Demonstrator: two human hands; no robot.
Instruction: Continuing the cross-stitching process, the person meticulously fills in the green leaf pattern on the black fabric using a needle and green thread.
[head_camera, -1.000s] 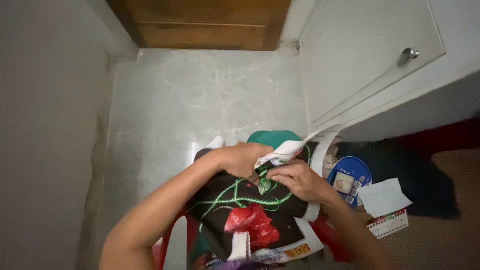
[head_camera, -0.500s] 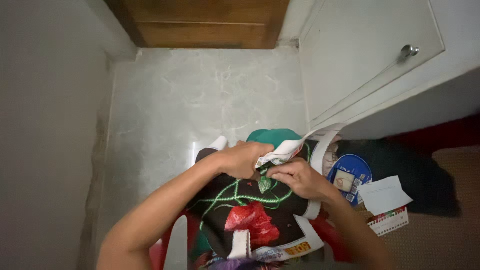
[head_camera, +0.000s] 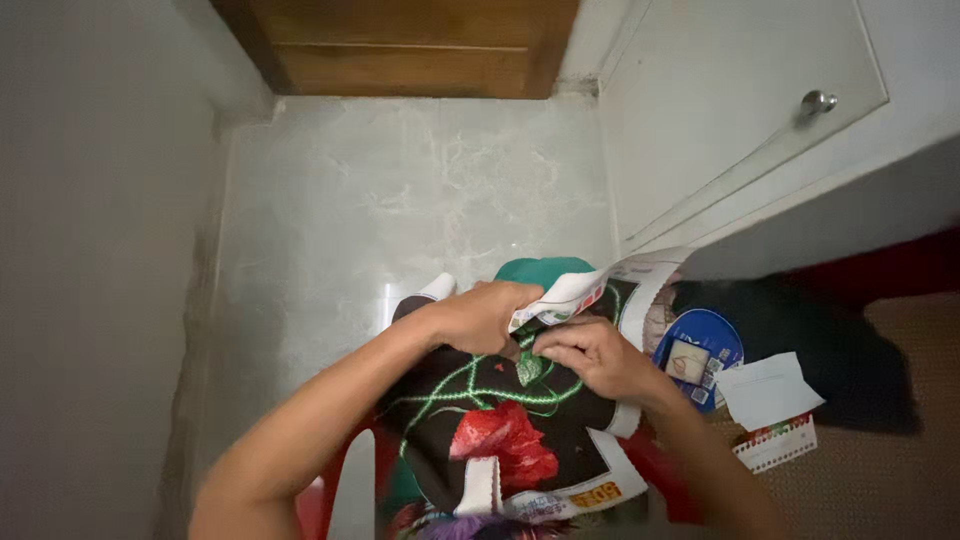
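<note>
A dark cloth (head_camera: 500, 430) with a red flower and green stems, edged in white canvas, lies in front of me. My left hand (head_camera: 478, 316) grips the cloth's folded white upper edge (head_camera: 600, 285). My right hand (head_camera: 592, 358) pinches the cloth just below that fold, fingers closed on the fabric near a green leaf. The two hands are almost touching. Whether the right fingers also hold a small tool is hidden.
A pale marble floor (head_camera: 400, 220) stretches to a wooden door (head_camera: 400, 50). A white cabinet door with a round knob (head_camera: 818, 101) stands at right. A blue round tin (head_camera: 698, 352), a white paper (head_camera: 768, 390) and a dark cloth (head_camera: 840, 350) lie on a brown surface at right.
Both hands stay on the cloth's top edge; the view has barely shifted.
</note>
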